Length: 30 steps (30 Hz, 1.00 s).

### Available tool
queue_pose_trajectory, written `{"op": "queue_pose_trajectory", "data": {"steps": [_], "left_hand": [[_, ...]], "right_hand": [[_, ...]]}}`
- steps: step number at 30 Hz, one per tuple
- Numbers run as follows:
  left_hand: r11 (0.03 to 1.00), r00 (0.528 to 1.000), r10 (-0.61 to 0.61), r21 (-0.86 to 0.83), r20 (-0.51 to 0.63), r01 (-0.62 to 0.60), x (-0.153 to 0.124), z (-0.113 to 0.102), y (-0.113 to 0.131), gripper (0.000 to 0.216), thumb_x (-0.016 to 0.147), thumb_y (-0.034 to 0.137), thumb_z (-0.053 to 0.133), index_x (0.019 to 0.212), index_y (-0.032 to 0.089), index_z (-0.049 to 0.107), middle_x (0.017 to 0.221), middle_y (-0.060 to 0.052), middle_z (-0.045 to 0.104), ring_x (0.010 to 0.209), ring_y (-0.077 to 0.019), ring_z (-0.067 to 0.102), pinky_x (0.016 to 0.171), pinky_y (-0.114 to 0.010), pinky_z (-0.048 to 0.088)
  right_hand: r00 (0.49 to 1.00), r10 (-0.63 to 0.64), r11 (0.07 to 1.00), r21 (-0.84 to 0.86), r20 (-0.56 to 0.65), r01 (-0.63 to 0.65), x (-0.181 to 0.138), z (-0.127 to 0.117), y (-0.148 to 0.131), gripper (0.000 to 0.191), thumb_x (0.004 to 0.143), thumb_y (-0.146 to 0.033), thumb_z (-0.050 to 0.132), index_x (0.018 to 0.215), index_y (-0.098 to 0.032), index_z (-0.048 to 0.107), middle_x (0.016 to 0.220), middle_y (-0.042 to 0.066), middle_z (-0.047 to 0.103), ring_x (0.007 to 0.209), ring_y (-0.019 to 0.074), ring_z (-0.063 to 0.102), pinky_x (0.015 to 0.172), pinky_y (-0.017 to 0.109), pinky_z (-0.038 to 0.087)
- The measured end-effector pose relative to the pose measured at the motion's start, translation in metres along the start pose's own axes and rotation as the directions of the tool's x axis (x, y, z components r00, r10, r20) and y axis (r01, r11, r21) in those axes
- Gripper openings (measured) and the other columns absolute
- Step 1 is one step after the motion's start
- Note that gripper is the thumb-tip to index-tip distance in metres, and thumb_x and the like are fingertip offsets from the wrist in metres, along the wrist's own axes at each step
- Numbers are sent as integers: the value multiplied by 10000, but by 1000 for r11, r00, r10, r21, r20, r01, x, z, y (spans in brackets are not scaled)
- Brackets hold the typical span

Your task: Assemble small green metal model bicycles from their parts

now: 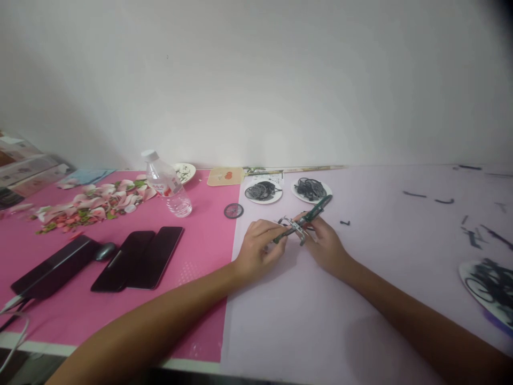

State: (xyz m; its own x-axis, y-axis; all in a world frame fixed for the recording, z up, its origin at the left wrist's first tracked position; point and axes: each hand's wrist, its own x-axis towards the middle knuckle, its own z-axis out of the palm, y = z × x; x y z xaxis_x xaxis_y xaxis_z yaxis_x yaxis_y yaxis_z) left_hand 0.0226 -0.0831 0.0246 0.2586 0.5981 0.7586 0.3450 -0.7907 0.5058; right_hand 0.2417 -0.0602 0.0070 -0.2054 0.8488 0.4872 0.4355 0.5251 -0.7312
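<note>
Over the pale right part of the table, both hands hold a partly built model bicycle (297, 226) with a dark green body and silver curved bars. My left hand (260, 248) pinches its lower left end between thumb and fingers. Closed around its right side is my right hand (325, 248), whose fingers are partly hidden behind it. A small spoked wheel (233, 210) lies on the pink surface left of my hands. Just beyond them, one white plate (263, 200) holds black spoked wheels and another plate (329, 190) holds more dark wheel-like parts. A tiny black part (344, 222) lies right of my right hand.
Left are a tilted plastic bottle (170, 187), artificial petals (96, 202), two phones (156, 258), a black box-shaped device (56, 266) and a mouse-like object (106, 251). A hand fan (225, 176) lies by the wall. Right are loose black parts (473, 238) and a loaded plate (465, 272).
</note>
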Motion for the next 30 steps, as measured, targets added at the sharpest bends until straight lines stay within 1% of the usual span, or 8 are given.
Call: {"op": "queue_pose_trajectory", "data": {"steps": [3, 6, 14, 17, 21, 23, 26, 30], "left_hand": [[1000, 1000, -29, -9, -6, 29, -1, 1, -1, 218, 978, 230, 641, 1170, 217, 743, 1054, -105, 766, 964, -220, 692, 859, -390, 529], [999, 999, -52, -17, -3, 52, -2, 2, 0, 230, 978, 246, 640, 1186, 217, 734, 1077, -114, 758, 988, -227, 694, 874, -397, 540], [997, 997, -73, -34, 13, 73, -1, 2, 2, 227, 957, 232, 659, 1176, 198, 710, 1074, -119, 744, 993, -227, 683, 882, -396, 544], [996, 996, -84, -28, 14, 84, 0, 2, 2, 199, 951, 231, 660, 1142, 192, 703, 1035, -109, 731, 963, -222, 674, 861, -374, 541], [991, 988, -134, -14, 76, 135, 1, 1, 3, 182, 950, 233, 659, 1123, 187, 692, 999, -98, 729, 930, -223, 662, 837, -356, 539], [987, 982, -156, -10, 110, 158, 1, 1, 3, 247, 946, 225, 664, 1192, 200, 677, 1050, -95, 748, 973, -233, 676, 880, -367, 540], [985, 979, -168, -20, 118, 171, -1, 2, 1, 330, 949, 223, 665, 1279, 228, 658, 1157, -86, 760, 1047, -243, 694, 942, -381, 535], [974, 964, -219, -33, 148, 226, -1, 3, -2, 293, 962, 269, 665, 1251, 226, 684, 1168, -91, 771, 1030, -255, 712, 926, -391, 546]], "right_hand": [[1000, 6, 1000, -9, -11, -6, 0, 0, -2, 270, 1010, -490, 588, 1095, -240, 645, 1061, 83, 687, 950, 255, 672, 906, 438, 555], [1000, 10, 1000, -8, -19, -10, 0, 0, -4, 300, 1011, -505, 584, 1142, -243, 651, 1066, 87, 700, 943, 256, 677, 902, 437, 559], [999, -26, 999, -20, -28, 25, 1, -1, -4, 287, 1015, -499, 584, 1113, -242, 665, 1055, 81, 704, 934, 251, 675, 869, 411, 564], [999, -35, 999, -23, -27, 34, 2, -1, -6, 288, 1015, -498, 584, 1108, -241, 674, 1072, 83, 709, 938, 252, 672, 843, 396, 563], [999, -29, 998, -59, -31, 27, 2, -1, -8, 300, 1002, -515, 596, 1065, -233, 677, 1061, 91, 713, 939, 267, 672, 856, 422, 555], [1000, -18, 997, -76, -25, 16, 1, -1, -7, 299, 996, -518, 603, 1053, -233, 673, 1048, 91, 711, 939, 275, 671, 865, 441, 553], [1000, 0, 997, -73, -23, -2, 0, -1, -7, 286, 984, -515, 624, 1020, -235, 669, 1020, 84, 700, 952, 282, 667, 876, 455, 551], [1000, -4, 999, -44, -6, 4, 1, -2, -12, 239, 978, -473, 648, 1030, -242, 681, 1014, 75, 689, 956, 277, 657, 853, 433, 548]]}}
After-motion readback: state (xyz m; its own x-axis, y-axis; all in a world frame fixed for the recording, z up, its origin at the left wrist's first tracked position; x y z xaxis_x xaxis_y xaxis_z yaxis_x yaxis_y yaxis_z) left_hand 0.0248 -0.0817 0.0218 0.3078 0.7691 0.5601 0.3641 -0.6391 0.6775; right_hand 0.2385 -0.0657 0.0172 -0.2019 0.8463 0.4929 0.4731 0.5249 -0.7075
